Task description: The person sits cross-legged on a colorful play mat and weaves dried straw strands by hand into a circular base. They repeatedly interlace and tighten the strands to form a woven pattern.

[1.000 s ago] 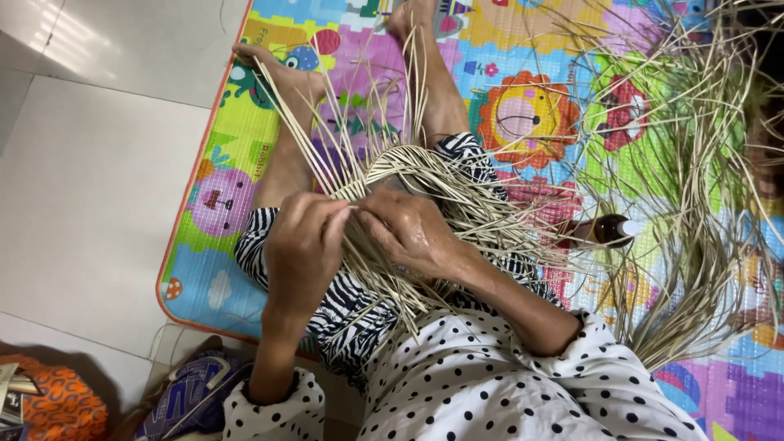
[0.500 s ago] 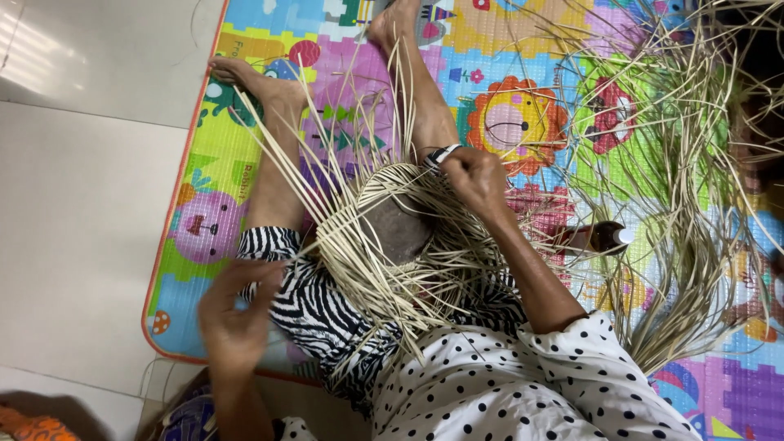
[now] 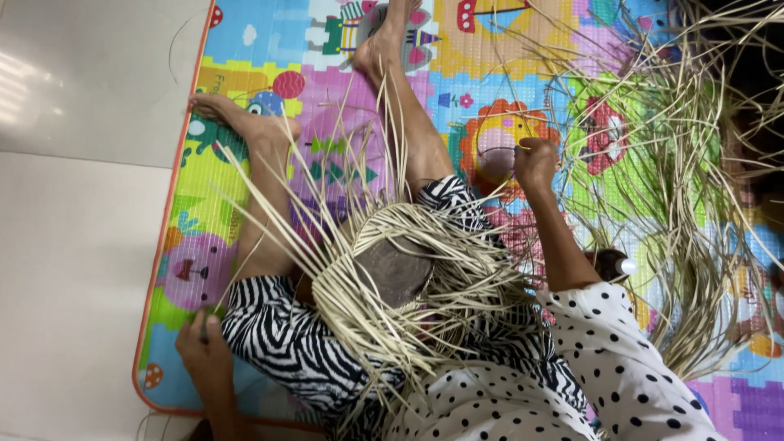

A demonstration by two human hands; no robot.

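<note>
Right fingers: your right hand (image 3: 535,161) is raised over the mat, fingers curled together, pinching the end of a thin pale strand (image 3: 523,149).
Left fingers: your left hand (image 3: 204,353) rests low beside your left thigh, near the mat's orange edge; fingers closed around a small dark object (image 3: 203,331), too small to identify.
Woven piece: the half-woven straw piece (image 3: 392,286) sits on your lap between both hands, touched by neither, loose ends fanning outward around a dark rounded form (image 3: 396,268) at its centre.
Legs: your bare legs stretch forward on either side of the fanned ends.
Loose straw: a tangled heap of strands (image 3: 678,163) lies to your right on the mat.
Mat: a colourful cartoon play mat (image 3: 245,49) on pale floor tiles (image 3: 73,229).
</note>
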